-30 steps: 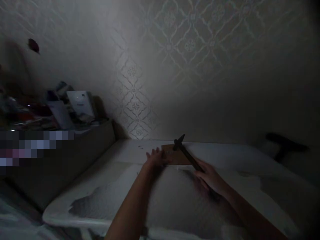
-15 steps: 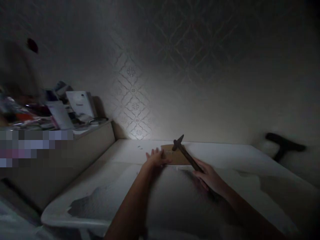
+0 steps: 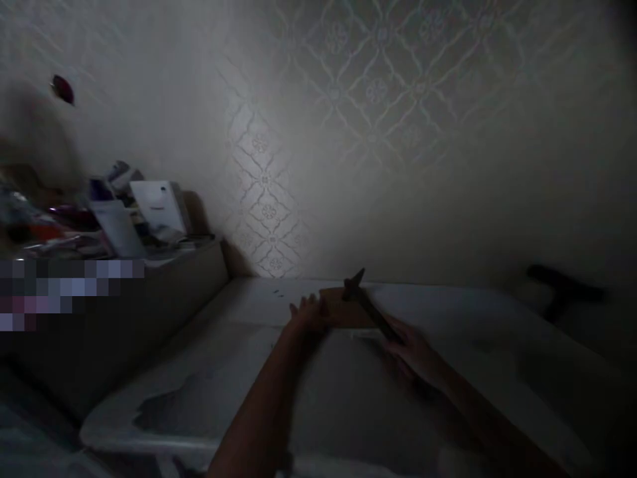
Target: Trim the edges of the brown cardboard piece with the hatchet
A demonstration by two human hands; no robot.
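At lower centre, a brown board [image 3: 336, 315] on the table [image 3: 199, 358] is touched by the spread left hand [image 3: 307, 315], which could be struck if the hammer [image 3: 377, 317] held in the right hand [image 3: 415, 353]'s grip strays.

Wall [image 3: 423, 179], papered in a pale floral lattice, spans from ten o'clock round to two; a small dark-red item [image 3: 62, 89], blurred, shows against it at ten. Pale table [image 3: 114, 425], with rounded near corner and ragged grey patch [image 3: 166, 411] between seven and eight, occupies six o'clock. Shadowed cabinet [image 3: 184, 299] stands at eight, its top bearing, towards nine, one upright white box [image 3: 158, 207], one tilted pale container [image 3: 119, 229], one orange item [image 3: 46, 232], and assorted clutter too blurred to itemise.
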